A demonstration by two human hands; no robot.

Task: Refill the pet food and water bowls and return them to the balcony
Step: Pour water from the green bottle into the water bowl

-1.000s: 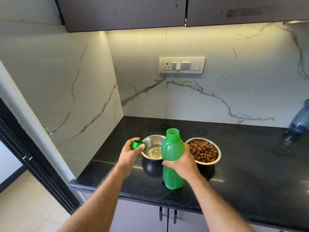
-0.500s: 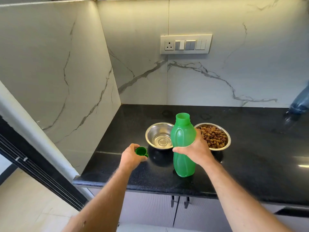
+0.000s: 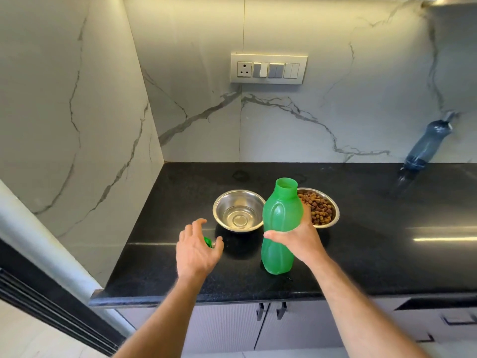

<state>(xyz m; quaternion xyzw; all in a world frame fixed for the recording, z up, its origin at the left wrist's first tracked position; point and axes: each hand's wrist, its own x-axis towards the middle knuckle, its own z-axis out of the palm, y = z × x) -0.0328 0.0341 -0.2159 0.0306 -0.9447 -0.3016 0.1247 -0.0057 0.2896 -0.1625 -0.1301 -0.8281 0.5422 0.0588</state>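
Marble walls, black counter, switch panel.

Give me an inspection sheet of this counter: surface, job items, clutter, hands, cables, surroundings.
Surface: black stone counter, glossy, dry as far as visible.
Job's things: green bottle upright, uncapped; its green cap on the counter, partly hidden by the left hand; steel bowl holding no kibble, water level unclear; kibble bowl filled, to the right behind the bottle.
Clutter: dark bottle far right against the wall.
Hands: left hand over the cap, fingers spread; right hand grips the green bottle.
Cables: nothing seen.
Surroundings: marble wall with switch panel; cabinet doors below.
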